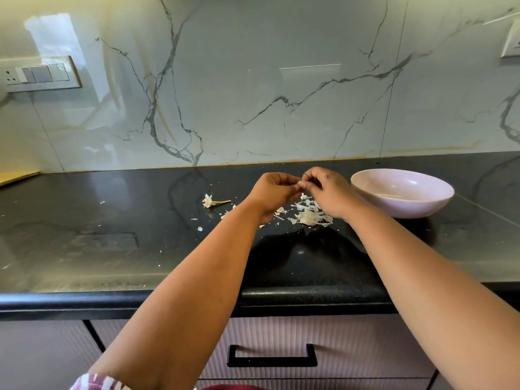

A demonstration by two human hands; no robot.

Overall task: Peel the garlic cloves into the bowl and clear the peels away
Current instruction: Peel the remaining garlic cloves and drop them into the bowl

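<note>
Head view: left hand [274, 190] and right hand [326, 190] pinch a small garlic clove [300, 184] over papery white peels [311, 213], beside a smooth round pink bowl [402, 192].

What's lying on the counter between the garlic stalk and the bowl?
Head view: scattered peel flakes and the main peel pile lie between the stalk and bowl.

You can't tell what the left hand [274, 190] and right hand [326, 190] pinch between them: curled fingers hide it. The bowl [422, 205] shows no inside floor behind its near wall. The socket [512, 40] is cut off at the right edge.
</note>
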